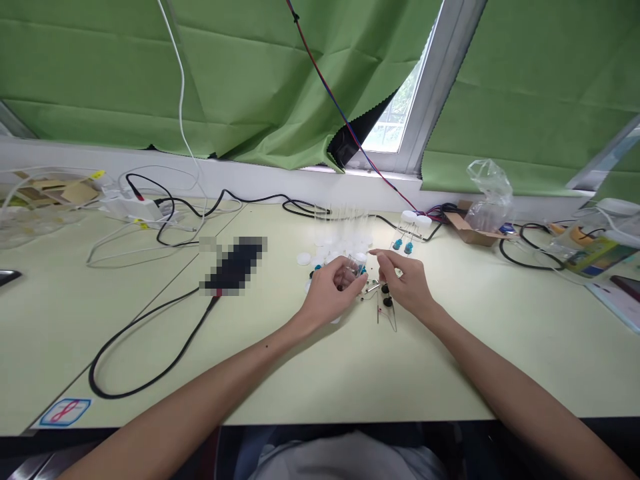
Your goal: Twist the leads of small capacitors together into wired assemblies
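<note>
Black cable [91, 377] looped way over on the left of a pale yellow tabletop [35, 300]. Then white caps [303, 258], just beside the left hand [333, 287], curled round and gripping a clear vial [357, 262] near mid-table. More clear vials [345, 223] bunched behind. Black parts [387, 302] lying just beside the right hand [405, 280], fingers bent near that vial, can't tell if pinching anything. Past that, blue parts [409, 247], then a cardboard box [473, 228].

Green curtains [250, 80] hang above a white wall [260, 179] beyond the far edge of a pale worktop [350, 383], daylight showing through a partly uncovered window [394, 127] between them.
</note>
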A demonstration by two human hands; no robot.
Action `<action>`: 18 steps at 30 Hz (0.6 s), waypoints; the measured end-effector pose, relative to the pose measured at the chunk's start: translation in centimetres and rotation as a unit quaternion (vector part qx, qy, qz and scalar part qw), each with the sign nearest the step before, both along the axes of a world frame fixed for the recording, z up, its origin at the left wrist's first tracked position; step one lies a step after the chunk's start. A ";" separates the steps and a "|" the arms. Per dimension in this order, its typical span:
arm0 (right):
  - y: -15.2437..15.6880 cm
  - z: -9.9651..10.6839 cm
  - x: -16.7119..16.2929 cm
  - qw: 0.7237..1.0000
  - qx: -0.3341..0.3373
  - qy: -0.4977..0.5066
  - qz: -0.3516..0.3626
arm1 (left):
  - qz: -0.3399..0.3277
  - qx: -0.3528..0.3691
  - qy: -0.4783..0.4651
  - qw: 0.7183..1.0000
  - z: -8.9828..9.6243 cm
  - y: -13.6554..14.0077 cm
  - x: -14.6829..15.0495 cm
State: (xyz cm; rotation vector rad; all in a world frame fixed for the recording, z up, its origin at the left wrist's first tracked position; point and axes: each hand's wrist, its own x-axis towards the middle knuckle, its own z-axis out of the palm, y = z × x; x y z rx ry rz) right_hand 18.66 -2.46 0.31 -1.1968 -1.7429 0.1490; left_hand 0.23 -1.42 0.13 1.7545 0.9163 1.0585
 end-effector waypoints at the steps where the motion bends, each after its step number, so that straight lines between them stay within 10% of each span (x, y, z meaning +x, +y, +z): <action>1: 0.2 0.0 0.1 1.000 0.006 0.003 -0.014 | 0.007 0.007 -0.003 1.000 0.0 0.0 0.0; 18: 2.9 -2.8 1.7 0.988 -0.026 -0.151 -0.009 | 0.011 0.039 -0.054 0.998 0.4 -0.4 -0.1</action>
